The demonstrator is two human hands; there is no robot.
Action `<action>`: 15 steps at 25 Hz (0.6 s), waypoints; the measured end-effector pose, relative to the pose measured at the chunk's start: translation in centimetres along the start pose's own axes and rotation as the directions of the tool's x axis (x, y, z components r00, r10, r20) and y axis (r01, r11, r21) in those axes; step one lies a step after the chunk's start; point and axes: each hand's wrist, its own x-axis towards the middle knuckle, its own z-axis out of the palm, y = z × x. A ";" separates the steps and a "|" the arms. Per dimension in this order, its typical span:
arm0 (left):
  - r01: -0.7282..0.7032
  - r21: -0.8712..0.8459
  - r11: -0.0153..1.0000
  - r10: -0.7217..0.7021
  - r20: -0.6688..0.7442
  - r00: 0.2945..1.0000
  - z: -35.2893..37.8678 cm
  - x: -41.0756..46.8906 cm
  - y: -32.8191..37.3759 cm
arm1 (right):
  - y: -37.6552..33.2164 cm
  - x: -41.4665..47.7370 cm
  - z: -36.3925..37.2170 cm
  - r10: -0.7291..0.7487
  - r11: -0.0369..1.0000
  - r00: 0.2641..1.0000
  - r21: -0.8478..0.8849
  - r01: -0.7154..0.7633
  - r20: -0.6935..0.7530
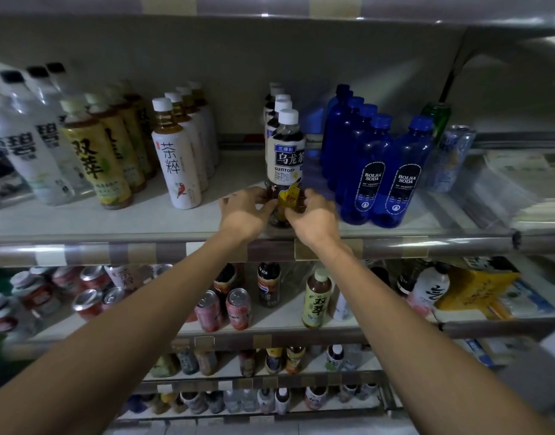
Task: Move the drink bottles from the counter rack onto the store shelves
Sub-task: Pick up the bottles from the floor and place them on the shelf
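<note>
Both hands clasp the lower part of an upright Suntory oolong tea bottle [285,158], left hand [246,211] on its left side and right hand [312,215] on its right. It stands near the front edge of the upper shelf [81,221], heading a row of like bottles, between white tea bottles [177,161] to the left and blue soda bottles [376,171] to the right.

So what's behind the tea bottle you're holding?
Behind the oolong tea bottle, held low by the left hand and right hand, stands a row of white-capped bottles. Only their caps and shoulders show; the front bottle covers the rest.
</note>
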 end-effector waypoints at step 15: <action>-0.450 -0.017 0.893 0.432 0.311 0.847 -1.5 -3.0 2.2 | 1.6 -3.6 -6.4 0.009 0.977 0.999 -0.212 -0.001 0.036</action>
